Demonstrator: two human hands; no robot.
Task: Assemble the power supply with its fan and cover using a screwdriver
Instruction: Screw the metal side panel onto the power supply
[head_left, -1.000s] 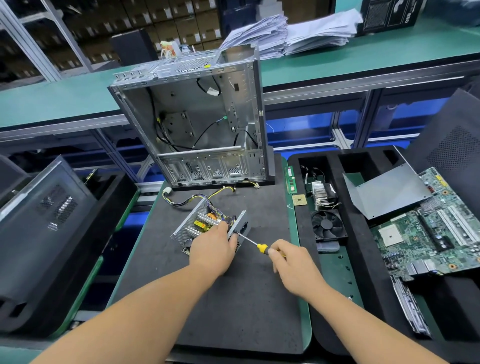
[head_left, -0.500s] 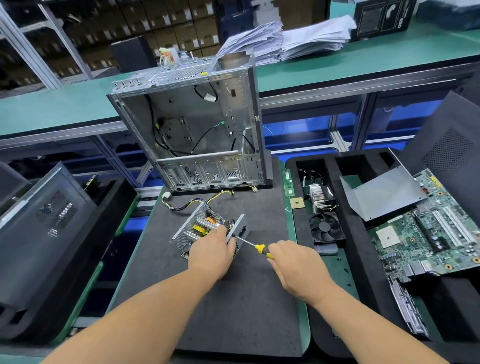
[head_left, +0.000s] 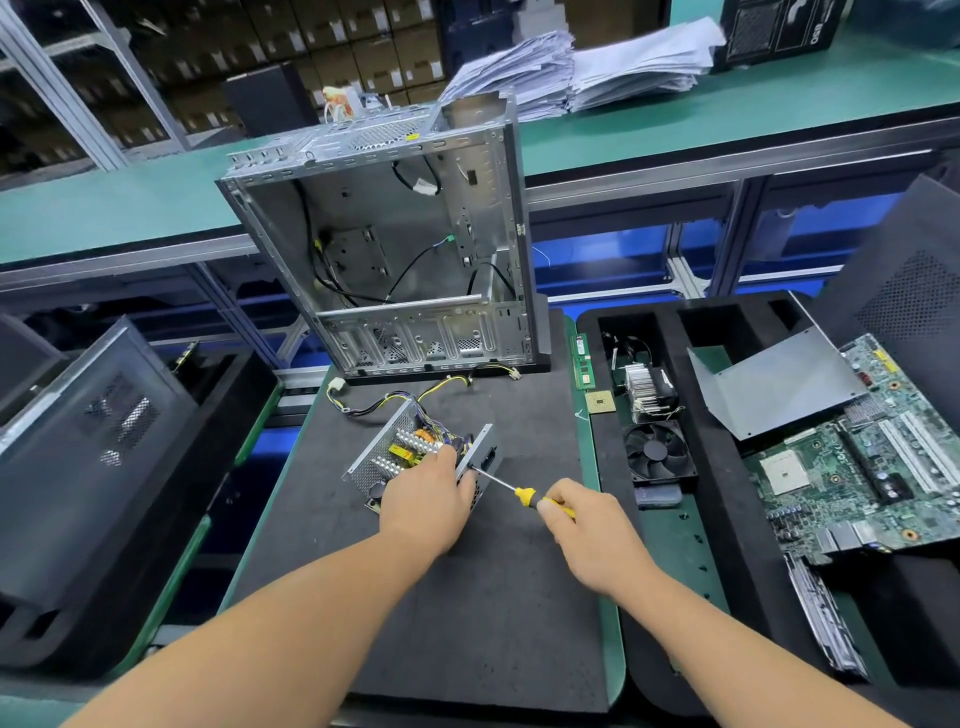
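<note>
on a dark foam mat (head_left: 467, 613), an open power supply (head_left: 410, 454) is lying below an empty computer case (head_left: 395, 249).

the left hand (head_left: 426, 501) is gripping the supply; the right hand (head_left: 592, 530) is clamping a yellow screwdriver (head_left: 524, 496), its tip touching the supply's side panel. a fan (head_left: 658, 451) is sitting in the tray (head_left: 727, 545) to the right.

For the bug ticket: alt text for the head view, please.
A left hand steadies an open power supply on a dark mat while the right hand holds a screwdriver to its side. Behind stands an empty case; a fan lies to the right.
</note>
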